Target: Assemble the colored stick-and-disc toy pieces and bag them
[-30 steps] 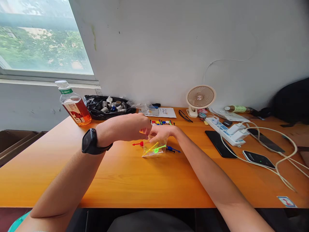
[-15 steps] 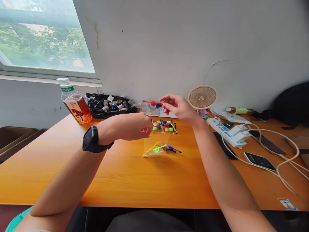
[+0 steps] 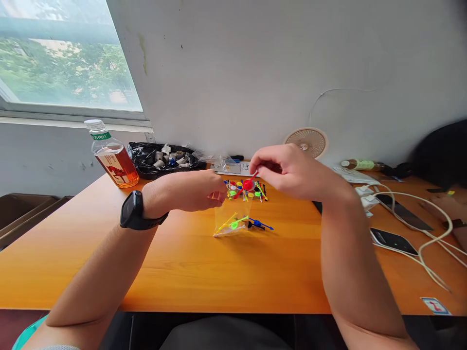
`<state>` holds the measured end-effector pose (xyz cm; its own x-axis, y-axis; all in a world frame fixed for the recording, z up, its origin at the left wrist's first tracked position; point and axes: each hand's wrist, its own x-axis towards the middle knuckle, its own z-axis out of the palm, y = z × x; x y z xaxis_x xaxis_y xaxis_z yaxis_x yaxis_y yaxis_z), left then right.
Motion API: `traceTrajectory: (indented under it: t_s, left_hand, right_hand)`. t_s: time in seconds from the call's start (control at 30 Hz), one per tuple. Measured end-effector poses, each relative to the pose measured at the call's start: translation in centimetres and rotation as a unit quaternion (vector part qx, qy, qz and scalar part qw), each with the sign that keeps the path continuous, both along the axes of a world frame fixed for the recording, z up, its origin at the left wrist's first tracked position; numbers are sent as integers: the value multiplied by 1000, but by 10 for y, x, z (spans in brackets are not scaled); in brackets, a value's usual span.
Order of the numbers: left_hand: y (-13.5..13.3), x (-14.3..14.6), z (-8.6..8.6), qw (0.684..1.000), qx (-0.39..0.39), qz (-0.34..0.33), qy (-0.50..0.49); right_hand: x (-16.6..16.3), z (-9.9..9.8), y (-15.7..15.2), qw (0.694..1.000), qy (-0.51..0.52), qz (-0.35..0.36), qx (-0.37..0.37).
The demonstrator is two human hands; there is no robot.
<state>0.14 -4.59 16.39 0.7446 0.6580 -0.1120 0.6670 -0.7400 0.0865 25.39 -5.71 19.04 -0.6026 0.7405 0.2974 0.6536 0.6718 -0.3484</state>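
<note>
A small clear plastic bag [image 3: 233, 221] stands on the orange table [image 3: 182, 272] with a yellow and a green pick inside. My left hand [image 3: 199, 190], a black watch on its wrist, pinches the bag's top edge and holds it up. My right hand [image 3: 288, 171] is closed on a red plastic pick [image 3: 247, 185], which points down-left over the bag's mouth. Blue and black picks [image 3: 260, 224] lie beside the bag. A pile of several coloured picks [image 3: 248, 189] lies just behind it.
A tea bottle [image 3: 111, 156] and a black bag of small parts [image 3: 164, 158] stand at the back left. A small fan [image 3: 305, 141], a power strip with white cables [image 3: 419, 233], and phones [image 3: 393, 241] crowd the right side. Papers [image 3: 233, 167] lie by the wall.
My right hand picked up the red pick from the table beside the bag, lifted it toward the wall, then brought it back down over the bag. My left hand stayed on the bag.
</note>
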Motion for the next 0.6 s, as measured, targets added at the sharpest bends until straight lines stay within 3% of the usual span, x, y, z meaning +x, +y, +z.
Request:
traceTrajectory:
  t_s: [0.23,0.4,0.6]
  left_hand:
    - [-4,3,6,999,-32,14,12]
    - [-3,2,3,1000,-12,3,5]
    - [0,0,0,1000,-5,-1,11]
  right_hand:
    - [-28,-14,-7,997,-51,59,-17]
    - [-36,-24,-5,988,-82,113,-67]
    - [-34,-32,6,978,-153,80,-115]
